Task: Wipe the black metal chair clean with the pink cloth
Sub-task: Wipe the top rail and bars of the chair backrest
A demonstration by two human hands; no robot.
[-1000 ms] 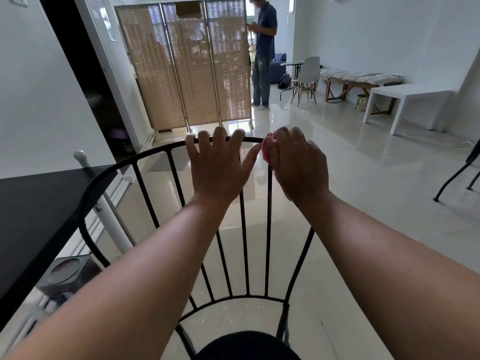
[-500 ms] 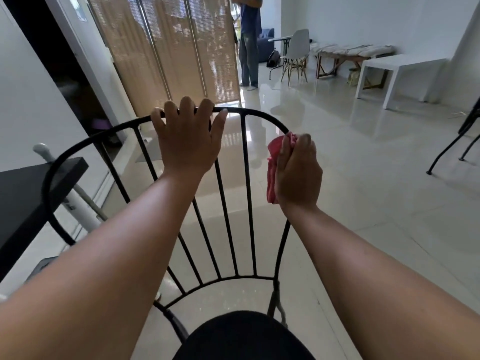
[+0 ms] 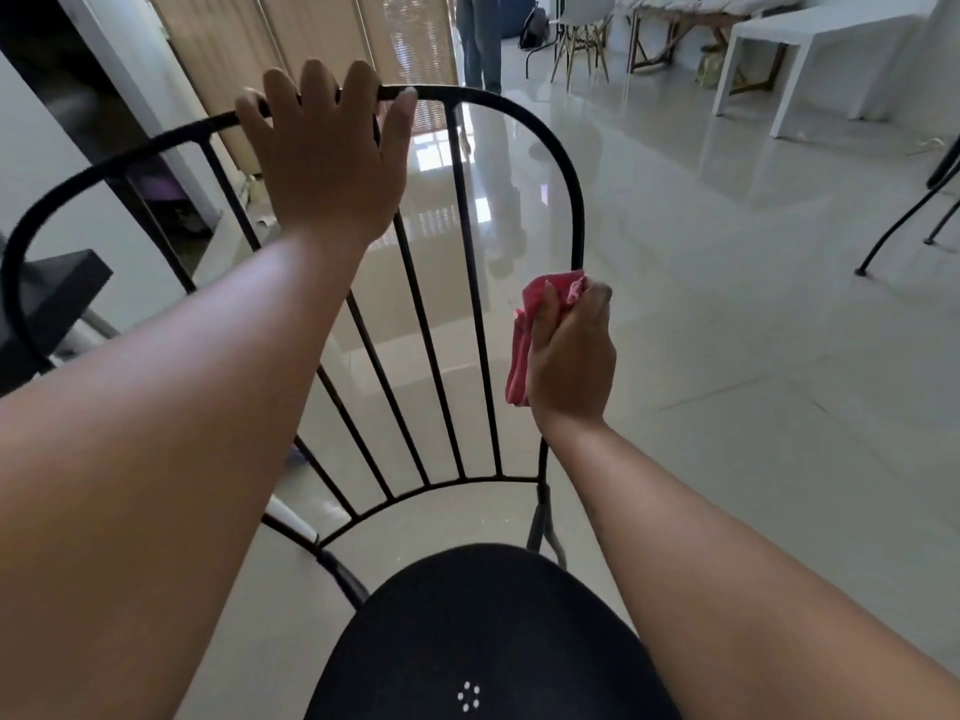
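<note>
Black metal chair stands right in front of you on the glossy pale floor, its round dark seat at the bottom of your view and its curved, spindled backrest rising away from you.

Your left hand is on the top rail of the backrest, left of its middle. The fingers are hooked over the far side of the bar and the thumb lies along the rail, so the hand is grasping the chair.

Your right hand is lower, about halfway down the right-hand upright of the backrest frame. It is clenched round the pink cloth, which is bunched against that upright. The bar runs into the cloth at the top of your fist and comes out again below your wrist. A fold of cloth pokes out above your fingers and a longer strip shows along the left edge of your hand.

To your left, the corner of a black tabletop sits just behind the backrest's left curve. Farther back stand a slatted folding screen and a person's legs in jeans. A white chair, a bench and a white table are along the far right wall. Thin black legs of other furniture show at the right edge.
</note>
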